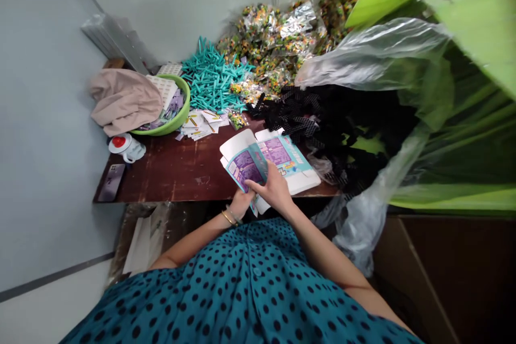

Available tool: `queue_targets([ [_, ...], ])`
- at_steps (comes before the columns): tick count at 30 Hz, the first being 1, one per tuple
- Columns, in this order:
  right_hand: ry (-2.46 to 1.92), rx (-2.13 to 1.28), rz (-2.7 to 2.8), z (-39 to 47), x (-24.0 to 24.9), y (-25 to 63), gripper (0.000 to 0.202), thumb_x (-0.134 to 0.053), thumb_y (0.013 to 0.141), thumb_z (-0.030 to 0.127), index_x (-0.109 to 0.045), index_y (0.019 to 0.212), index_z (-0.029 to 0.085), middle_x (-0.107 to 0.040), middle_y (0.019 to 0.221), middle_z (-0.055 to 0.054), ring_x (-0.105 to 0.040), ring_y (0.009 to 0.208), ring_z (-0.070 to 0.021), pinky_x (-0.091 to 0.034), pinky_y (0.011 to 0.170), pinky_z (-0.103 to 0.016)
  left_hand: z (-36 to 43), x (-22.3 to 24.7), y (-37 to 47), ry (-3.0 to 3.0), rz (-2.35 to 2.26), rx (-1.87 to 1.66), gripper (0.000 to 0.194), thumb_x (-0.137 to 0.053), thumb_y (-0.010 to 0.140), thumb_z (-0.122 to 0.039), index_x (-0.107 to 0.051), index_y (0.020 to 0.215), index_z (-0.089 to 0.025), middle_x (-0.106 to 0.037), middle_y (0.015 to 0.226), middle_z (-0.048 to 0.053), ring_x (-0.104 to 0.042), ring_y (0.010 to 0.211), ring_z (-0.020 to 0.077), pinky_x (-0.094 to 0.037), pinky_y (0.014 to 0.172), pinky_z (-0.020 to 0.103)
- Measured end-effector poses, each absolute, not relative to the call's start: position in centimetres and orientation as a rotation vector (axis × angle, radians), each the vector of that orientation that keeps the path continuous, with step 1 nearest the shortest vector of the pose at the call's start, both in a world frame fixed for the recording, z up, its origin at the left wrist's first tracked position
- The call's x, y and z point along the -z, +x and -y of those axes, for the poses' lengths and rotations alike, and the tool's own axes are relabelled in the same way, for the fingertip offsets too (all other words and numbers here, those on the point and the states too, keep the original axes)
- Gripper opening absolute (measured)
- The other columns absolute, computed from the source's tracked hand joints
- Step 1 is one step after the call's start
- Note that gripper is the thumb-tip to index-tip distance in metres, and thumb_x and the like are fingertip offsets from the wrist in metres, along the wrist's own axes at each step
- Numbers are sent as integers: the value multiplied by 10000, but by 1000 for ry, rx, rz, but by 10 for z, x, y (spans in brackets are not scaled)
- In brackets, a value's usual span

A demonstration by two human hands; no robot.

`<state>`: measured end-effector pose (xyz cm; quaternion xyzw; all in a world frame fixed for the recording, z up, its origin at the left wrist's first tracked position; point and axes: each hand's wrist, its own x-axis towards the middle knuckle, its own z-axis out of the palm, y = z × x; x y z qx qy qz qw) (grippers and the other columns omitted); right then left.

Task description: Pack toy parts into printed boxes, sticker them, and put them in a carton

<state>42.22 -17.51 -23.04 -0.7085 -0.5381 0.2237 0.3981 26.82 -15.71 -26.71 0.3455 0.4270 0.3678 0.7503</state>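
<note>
My left hand (241, 203) grips the lower end of a printed cardboard box (244, 164), purple and teal with white flaps, held tilted at the table's front edge. Across its right side my right hand (274, 188) is closed on the same box, thumb on the printed face. Part of the left hand's fingers is hidden behind the cardboard. Under and to the right of it lie more flat boxes (296, 164) of the same print. Just beyond them a small bag of colourful beads (237, 119) rests near a spread of white printed cards (201, 123).
Teal sticks (215, 78) are heaped at the back, beside a pile of clear bags with colourful pieces (266, 37). Black straps (298, 113) spill from a green plastic-lined container (455, 134) at right. A green basin (183, 110), lidded mug (133, 150) and phone (112, 183) stand left.
</note>
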Motion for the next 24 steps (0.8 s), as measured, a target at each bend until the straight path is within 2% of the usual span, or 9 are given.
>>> queue_targets([
  [4,-1735,-676,1245,168,241,443,534,-505,960,599,-597,1272,175,-724,1041,-110,-685,965,-291,-569,871,-440,144,249,254,957,-998,-773,411,-899,681,-447,-782,977,-186,-789,1075,86,-734,1029,291,-552,1037,483],
  [6,-1704,-512,1235,167,239,451,583,-519,972,569,-521,1398,171,-660,1263,-162,-642,1144,-307,-549,962,-462,124,235,241,1045,-1037,-754,423,-918,640,-452,-786,924,-168,-798,995,80,-745,937,278,-577,992,482],
  [8,-1676,-325,1328,163,232,453,648,-598,949,554,-468,1467,188,-439,1545,-196,-488,1390,-337,-476,1096,-507,108,223,231,1110,-1015,-680,471,-925,623,-455,-790,968,-165,-801,992,78,-748,929,273,-584,978,478],
  [11,-1646,-287,1452,153,218,448,495,-691,904,561,-627,1242,204,-249,1670,-142,-271,1540,-369,-335,1210,-581,100,213,222,1187,-972,-559,552,-925,623,-477,-776,1049,-160,-798,1041,95,-752,948,280,-594,964,473],
  [14,-1547,-409,1355,146,206,442,371,-692,912,558,-643,879,191,-407,1585,-120,-336,1503,-340,-298,1226,-586,103,218,218,1258,-1002,-515,649,-907,620,-564,-742,1102,-161,-783,1099,116,-748,986,298,-604,950,479],
  [17,-1264,-530,1385,145,191,437,384,-637,969,507,-609,752,192,-528,1495,-77,-441,1440,-258,-320,1232,-507,101,233,221,1370,-980,-519,833,-844,610,-703,-658,1252,-205,-746,1197,122,-727,1071,307,-598,980,490],
  [19,-1167,-519,1415,143,181,434,285,-695,938,484,-674,899,202,-484,1555,-64,-400,1482,-242,-308,1246,-464,95,242,229,1458,-1014,-631,829,-774,664,-740,-607,1300,-235,-723,1231,115,-713,1111,303,-578,1022,502],
  [21,-1228,-474,1334,140,178,432,417,-777,876,466,-661,1188,216,-423,1610,-84,-349,1518,-249,-309,1247,-438,88,245,242,1534,-1078,-858,706,-707,771,-670,-565,1320,-249,-693,1274,103,-690,1167,298,-538,1079,530],
  [24,-1327,-577,1199,139,192,431,552,-768,897,443,-572,1353,202,-586,1459,-93,-532,1367,-240,-438,1137,-363,79,239,261,1633,-1110,-1157,613,-672,843,-543,-504,1340,-227,-641,1347,104,-648,1243,300,-480,1136,575],
])
